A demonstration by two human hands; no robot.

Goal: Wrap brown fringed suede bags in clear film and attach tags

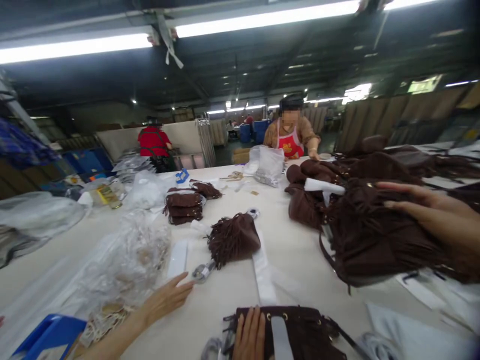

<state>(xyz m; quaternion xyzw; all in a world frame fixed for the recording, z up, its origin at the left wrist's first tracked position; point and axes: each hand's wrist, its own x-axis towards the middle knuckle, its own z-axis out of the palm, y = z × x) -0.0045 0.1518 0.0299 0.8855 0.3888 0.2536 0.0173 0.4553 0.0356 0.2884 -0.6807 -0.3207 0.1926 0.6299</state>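
Note:
At the bottom centre, my left hand (249,330) lies flat on a dark brown bag (300,327) with gold eyelets and a pale strip across it. The fingers are stretched out side by side; the thumb is out of sight. Over on the right, my right hand (431,215) is closed on a brown fringed bag (382,240), which lies against a heap of brown bags (378,165). Part of that grip is hidden. Further up the table sits a small brown fringed pouch (234,240), apart from both hands.
Another person's hand (168,297) reaches in from the left near a grey coil (202,271). Stacked brown pouches (183,205), clear plastic bags (127,255) and a blue bin (52,332) occupy the left. Across the table (228,290) stands a person in a red apron (290,145).

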